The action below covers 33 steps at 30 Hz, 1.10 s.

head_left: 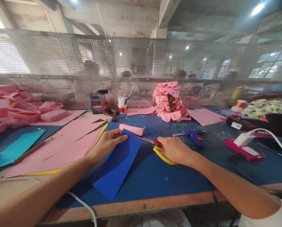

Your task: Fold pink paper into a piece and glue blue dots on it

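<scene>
My left hand (113, 140) pinches the upper end of a long strip of blue paper (119, 164), which slants down toward the table's front edge. In my right hand (172, 149) is a pair of scissors (163, 154) with yellow and red handles. Their blades point left and meet the strip's top right part; whether they are cutting through it I cannot tell. Just behind the strip lies a small pink paper piece (132, 129). A blue glue gun (195, 137) rests on the table to the right of my right hand.
Pink paper sheets (67, 142) and a teal sheet (20, 148) lie at left, near piled pink paper pieces (20, 104). A stack of dotted pink pieces (168, 101) stands behind. At right are a magenta power strip (244, 151) and white cable. A perforated metal screen (136, 63) closes the back.
</scene>
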### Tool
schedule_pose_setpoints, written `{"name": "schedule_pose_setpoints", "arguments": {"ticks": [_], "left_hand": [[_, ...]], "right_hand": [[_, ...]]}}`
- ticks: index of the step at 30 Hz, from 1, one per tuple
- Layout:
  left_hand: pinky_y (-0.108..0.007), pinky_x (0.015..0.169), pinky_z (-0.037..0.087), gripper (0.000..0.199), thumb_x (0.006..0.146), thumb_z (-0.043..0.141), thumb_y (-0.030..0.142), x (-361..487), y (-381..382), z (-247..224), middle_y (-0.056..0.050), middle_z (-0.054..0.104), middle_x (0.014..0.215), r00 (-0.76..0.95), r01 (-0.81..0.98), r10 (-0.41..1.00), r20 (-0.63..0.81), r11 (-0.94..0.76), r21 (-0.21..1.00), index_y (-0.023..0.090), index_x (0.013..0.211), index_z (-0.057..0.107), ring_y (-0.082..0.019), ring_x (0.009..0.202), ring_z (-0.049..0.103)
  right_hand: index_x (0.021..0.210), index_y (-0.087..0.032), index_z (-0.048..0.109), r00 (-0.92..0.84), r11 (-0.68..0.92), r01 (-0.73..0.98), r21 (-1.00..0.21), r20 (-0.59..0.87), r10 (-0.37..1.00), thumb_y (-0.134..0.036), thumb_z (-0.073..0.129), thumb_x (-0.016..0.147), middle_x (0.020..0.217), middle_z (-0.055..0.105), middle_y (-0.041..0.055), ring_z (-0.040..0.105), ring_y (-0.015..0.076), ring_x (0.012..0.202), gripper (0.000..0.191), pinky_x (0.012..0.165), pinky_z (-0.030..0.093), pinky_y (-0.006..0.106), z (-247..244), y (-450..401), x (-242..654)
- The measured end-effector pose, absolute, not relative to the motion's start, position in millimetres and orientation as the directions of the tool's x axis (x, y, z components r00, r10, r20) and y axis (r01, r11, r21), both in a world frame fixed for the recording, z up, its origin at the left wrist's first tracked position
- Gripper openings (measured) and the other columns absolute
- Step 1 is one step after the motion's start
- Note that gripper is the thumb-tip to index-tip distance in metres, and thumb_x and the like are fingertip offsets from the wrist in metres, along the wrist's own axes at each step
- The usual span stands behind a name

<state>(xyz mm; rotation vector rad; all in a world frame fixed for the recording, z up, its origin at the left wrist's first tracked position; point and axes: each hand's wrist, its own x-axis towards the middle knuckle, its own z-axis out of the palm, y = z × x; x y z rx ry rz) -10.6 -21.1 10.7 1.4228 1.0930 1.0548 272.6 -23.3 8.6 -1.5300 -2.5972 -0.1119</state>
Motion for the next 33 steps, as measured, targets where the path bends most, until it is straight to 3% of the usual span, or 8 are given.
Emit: {"name": "schedule_pose_setpoints", "arguments": {"ticks": [9, 33], "left_hand": [[-0.022, 0.058, 0.047, 0.028, 0.08, 0.075, 0.043, -10.7, -21.1, 12.6, -0.002, 0.071, 0.076, 0.224, 0.103, 0.972, 0.072, -0.097, 0.99, 0.017, 0.083, 0.065, -0.013, 0.063, 0.062], [-0.024, 0.057, 0.046, 0.031, 0.079, 0.075, 0.043, -12.4, -18.7, 9.1, -0.002, 0.071, 0.076, 0.233, 0.109, 0.97, 0.065, -0.093, 0.99, 0.015, 0.083, 0.064, -0.014, 0.063, 0.061]], "right_hand": [[0.092, -0.021, 0.06, -0.49, 0.497, 0.868, -0.002, 0.155, 0.858, -0.048, 0.046, 0.095, 0.087, 0.074, 0.0047, 0.07, 0.0239, 0.075, 0.03, 0.058, 0.031, 0.028, 10.3, -24.4, 272.0], [0.089, -0.021, 0.062, -0.495, 0.491, 0.869, 0.064, 0.146, 0.857, -0.051, 0.044, 0.096, 0.085, 0.075, 0.0071, 0.071, 0.0251, 0.077, 0.036, 0.062, 0.035, 0.028, 8.0, -26.5, 271.4]]}}
